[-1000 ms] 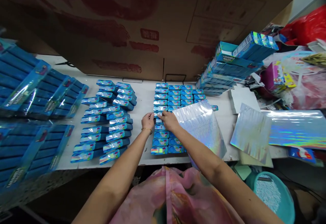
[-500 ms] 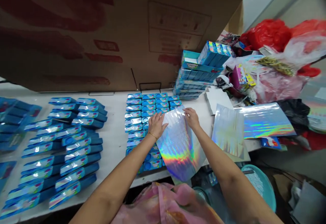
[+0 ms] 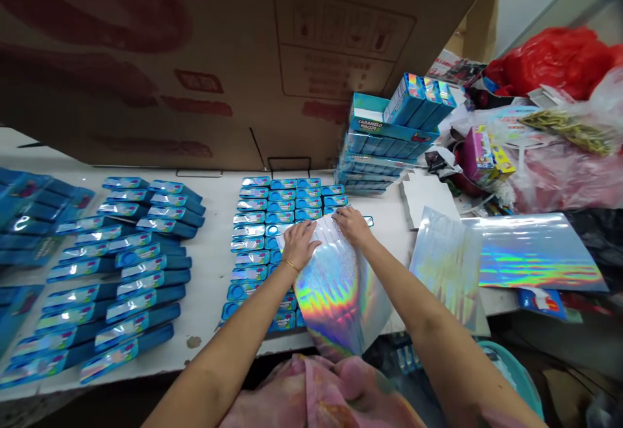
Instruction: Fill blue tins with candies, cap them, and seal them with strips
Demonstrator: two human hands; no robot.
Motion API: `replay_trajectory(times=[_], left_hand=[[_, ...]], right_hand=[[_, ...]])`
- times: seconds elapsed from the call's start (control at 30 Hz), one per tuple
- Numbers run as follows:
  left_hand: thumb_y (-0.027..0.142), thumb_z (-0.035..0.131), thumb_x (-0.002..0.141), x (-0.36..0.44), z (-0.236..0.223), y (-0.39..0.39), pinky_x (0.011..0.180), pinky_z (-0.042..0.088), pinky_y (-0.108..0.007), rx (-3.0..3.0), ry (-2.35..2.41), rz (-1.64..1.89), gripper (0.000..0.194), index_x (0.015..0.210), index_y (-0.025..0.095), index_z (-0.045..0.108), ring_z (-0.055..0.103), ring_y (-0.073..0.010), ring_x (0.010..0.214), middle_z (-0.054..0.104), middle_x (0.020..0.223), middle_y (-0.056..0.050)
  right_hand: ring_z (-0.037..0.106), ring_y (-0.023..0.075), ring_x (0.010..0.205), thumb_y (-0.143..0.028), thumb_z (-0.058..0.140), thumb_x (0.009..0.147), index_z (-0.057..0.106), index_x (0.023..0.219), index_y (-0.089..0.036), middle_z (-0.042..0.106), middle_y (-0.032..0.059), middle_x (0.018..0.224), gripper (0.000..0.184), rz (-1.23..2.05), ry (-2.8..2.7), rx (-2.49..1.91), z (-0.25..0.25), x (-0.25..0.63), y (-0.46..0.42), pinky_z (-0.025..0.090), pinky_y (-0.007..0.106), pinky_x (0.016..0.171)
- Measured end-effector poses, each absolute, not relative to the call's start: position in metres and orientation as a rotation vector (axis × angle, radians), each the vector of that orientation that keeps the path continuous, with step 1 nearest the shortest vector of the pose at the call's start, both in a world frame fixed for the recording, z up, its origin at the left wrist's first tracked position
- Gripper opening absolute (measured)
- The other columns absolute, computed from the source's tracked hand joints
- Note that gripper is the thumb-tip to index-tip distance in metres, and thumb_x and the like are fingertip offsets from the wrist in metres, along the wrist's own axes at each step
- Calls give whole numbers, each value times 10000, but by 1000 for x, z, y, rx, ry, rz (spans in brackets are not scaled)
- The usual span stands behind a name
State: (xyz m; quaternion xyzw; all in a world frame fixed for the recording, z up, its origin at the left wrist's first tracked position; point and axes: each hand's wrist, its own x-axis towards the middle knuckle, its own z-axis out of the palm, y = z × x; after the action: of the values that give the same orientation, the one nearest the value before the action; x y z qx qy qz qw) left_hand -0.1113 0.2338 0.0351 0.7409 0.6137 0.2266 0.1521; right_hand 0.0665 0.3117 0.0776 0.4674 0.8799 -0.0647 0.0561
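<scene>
A holographic foil sheet (image 3: 335, 292) lies tilted over the right part of a grid of small blue boxes (image 3: 272, 211) on the white table (image 3: 214, 272). My left hand (image 3: 298, 244) rests on the sheet's upper left corner, fingers stretched flat. At the sheet's top right edge my right hand (image 3: 351, 224) presses down with its fingers curled at the edge. The sheet's lower end hangs past the table's front edge.
Rows of blue boxes with shiny tops (image 3: 141, 266) fill the left of the table. A stack of blue cartons (image 3: 384, 149) stands at the back right. More foil sheets (image 3: 530, 253) lie right. A big cardboard box (image 3: 233, 58) rises behind. Red bags (image 3: 545, 58) sit far right.
Both hands left the boxes in the grid and moved onto the foil sheet, which has shifted left over the boxes. The camera view swung to the right.
</scene>
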Motion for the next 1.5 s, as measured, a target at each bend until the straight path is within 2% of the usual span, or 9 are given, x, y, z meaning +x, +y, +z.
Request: replay_trajectory(times=[0.13, 0.3, 0.43, 0.57, 0.7, 0.77, 0.9, 1.07, 1.5], left_hand=[[414, 487, 756, -111, 35, 234, 941, 237, -394, 2095, 1784, 650, 506, 1211, 198, 432, 400, -232, 1108, 487, 1203, -105], [374, 535, 728, -108, 42, 239, 952, 235, -417, 2012, 1784, 653, 468, 1165, 210, 487, 403, -242, 1112, 510, 1185, -95], [370, 465, 771, -110, 64, 234, 981, 224, -432, 1748, 1668, 873, 331, 1027, 200, 587, 424, -228, 1114, 545, 1155, -84], [458, 289, 825, -131, 95, 190, 814, 419, -366, 1048, 1310, 1055, 474, 1009, 139, 586, 564, -190, 920, 612, 1022, -116], [429, 629, 620, -171, 111, 123, 676, 464, -293, 674, 1254, 1025, 468, 988, 142, 590, 595, -157, 747, 646, 868, -79], [396, 677, 564, -194, 109, 95, 634, 465, -275, 601, 1351, 1059, 452, 929, 140, 607, 583, -132, 654, 642, 753, -46], [425, 669, 545, -236, 88, 65, 582, 462, -263, 577, 1546, 1128, 487, 929, 134, 596, 565, -117, 582, 625, 684, -18], [404, 654, 553, -268, 55, 69, 668, 464, -283, 669, 1672, 1194, 546, 1005, 114, 556, 590, -130, 618, 634, 662, -18], [280, 633, 555, -269, 17, 92, 668, 477, -302, 573, 1617, 1158, 491, 1004, 101, 541, 607, -150, 637, 645, 667, -32]], right_hand=[[416, 196, 988, -270, 361, 876, 602, 956, -185, 496, 69, 1165, 268, -138, 2670, 1383, 103, 75, 300, 319, 309, 784], [496, 170, 849, -200, 403, 837, 600, 827, -170, 572, 75, 926, 199, -221, 2623, 1549, 170, 83, 254, 342, 275, 725], [519, 115, 656, -234, 472, 766, 595, 724, -180, 584, 9, 727, 140, -886, 2580, 1873, 193, 70, 219, 357, 226, 601], [478, 88, 497, -306, 531, 683, 567, 645, -156, 516, -27, 545, 160, -1919, 2141, 2087, 174, 41, 190, 333, 198, 468], [439, 70, 429, -335, 577, 615, 556, 615, -146, 502, -38, 496, 191, -2426, 1719, 2050, 149, 1, 147, 279, 179, 401], [422, 65, 404, -343, 597, 591, 556, 612, -147, 498, -45, 476, 201, -2502, 1595, 2052, 135, -24, 125, 268, 178, 392], [407, 66, 389, -362, 594, 593, 563, 594, -158, 477, -60, 448, 207, -2395, 1643, 2216, 103, -78, 99, 292, 187, 415], [463, 87, 465, -360, 531, 666, 599, 608, -163, 525, -40, 497, 216, -1892, 1914, 2418, 73, -120, 103, 327, 189, 467], [591, 159, 682, -321, 477, 777, 641, 763, -182, 656, 46, 716, 216, -986, 2150, 2215, 69, -132, 121, 383, 232, 600]])
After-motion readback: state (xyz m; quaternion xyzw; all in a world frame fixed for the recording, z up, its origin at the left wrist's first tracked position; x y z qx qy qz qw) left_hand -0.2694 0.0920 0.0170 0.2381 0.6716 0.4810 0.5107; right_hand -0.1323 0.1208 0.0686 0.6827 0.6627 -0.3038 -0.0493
